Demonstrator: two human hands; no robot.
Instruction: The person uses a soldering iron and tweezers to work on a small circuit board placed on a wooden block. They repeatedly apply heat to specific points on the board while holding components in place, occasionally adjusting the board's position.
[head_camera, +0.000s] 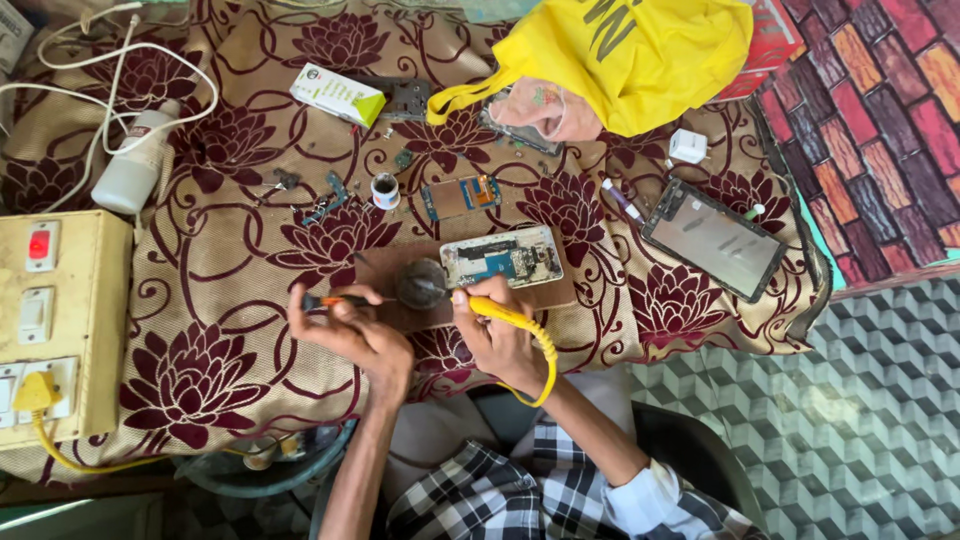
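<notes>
My right hand (497, 340) grips a yellow-handled soldering iron (497, 311), its yellow cord looping back past my wrist. The iron's tip points toward a small round dark tin (421, 284). My left hand (352, 335) pinches a thin tool with an orange and black handle (330, 299), its point reaching toward the same tin. Just behind the tin lies an opened phone body (502, 256) with its circuit board exposed, on a brown board.
A flower-patterned cloth (220, 260) covers the table. On it lie a loose circuit board (460, 196), a small white jar (385, 190), a phone screen (714, 240), a white bottle (133, 170), a green-white box (338, 95) and a yellow bag (625, 55). A switch box (60, 320) stands at left.
</notes>
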